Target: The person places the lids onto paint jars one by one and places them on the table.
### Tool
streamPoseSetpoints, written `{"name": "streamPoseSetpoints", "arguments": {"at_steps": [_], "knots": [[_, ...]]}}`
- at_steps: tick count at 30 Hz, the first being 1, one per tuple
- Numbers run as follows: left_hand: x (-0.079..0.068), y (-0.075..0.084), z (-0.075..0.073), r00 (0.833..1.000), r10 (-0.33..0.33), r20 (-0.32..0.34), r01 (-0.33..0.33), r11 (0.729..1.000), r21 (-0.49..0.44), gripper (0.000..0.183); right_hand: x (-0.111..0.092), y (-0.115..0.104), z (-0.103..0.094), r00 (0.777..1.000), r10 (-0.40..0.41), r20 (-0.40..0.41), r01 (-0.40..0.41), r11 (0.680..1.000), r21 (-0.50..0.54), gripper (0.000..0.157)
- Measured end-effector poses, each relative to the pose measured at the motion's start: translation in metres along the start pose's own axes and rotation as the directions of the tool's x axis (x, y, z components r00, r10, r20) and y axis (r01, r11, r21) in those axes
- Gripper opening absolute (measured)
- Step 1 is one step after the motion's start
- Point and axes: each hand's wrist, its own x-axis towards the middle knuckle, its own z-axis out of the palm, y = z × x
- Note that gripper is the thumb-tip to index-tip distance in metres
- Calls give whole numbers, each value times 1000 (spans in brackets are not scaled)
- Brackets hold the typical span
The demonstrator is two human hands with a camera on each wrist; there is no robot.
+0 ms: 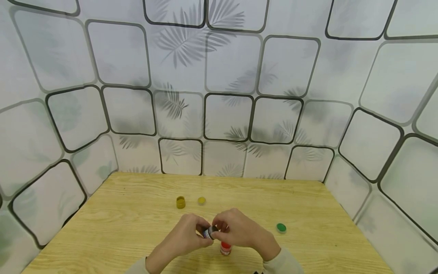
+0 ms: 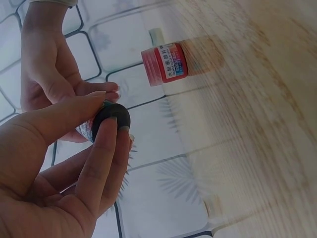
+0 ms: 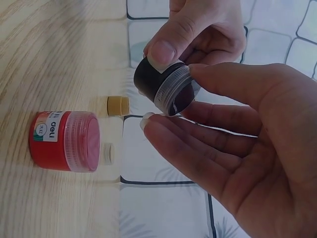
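within left hand (image 1: 190, 234); black jar (image 3: 153, 79)

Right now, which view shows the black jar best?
The right wrist view: the black jar looks largest there, its dark side and clear ribbed lid showing. The left wrist view shows mainly its dark round end; the head view has it small, partly covered.
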Motion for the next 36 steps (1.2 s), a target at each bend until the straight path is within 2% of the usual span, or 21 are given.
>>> {"name": "streamPoseSetpoints", "arguments": {"at_steps": [11, 18, 23, 29, 36], "knots": [[0, -1, 1, 1000, 14, 2, -14, 1000, 2, 12, 1, 1, 3, 1000, 21, -15, -22, 1000, -12, 16], [0, -1, -1, 1000, 24, 2, -24, 1000, 5, 10, 0, 1, 2, 999, 32, -5, -32, 999, -7, 23], [1, -1, -1, 1000, 22, -1, -22, 1000, 8, 10, 0, 0, 1, 1000, 4, -11, -5, 1000, -25, 24], [0, -1, -1, 1000, 17, -5, -17, 1000, 11, 14, 0, 1, 2, 999, -42, -7, 42, 999, -23, 19], [0, 0, -1, 1000, 6, -1, -6, 1000, 12, 14, 0, 0, 1, 1000, -21, 2, 21, 1000, -8, 18]]}}
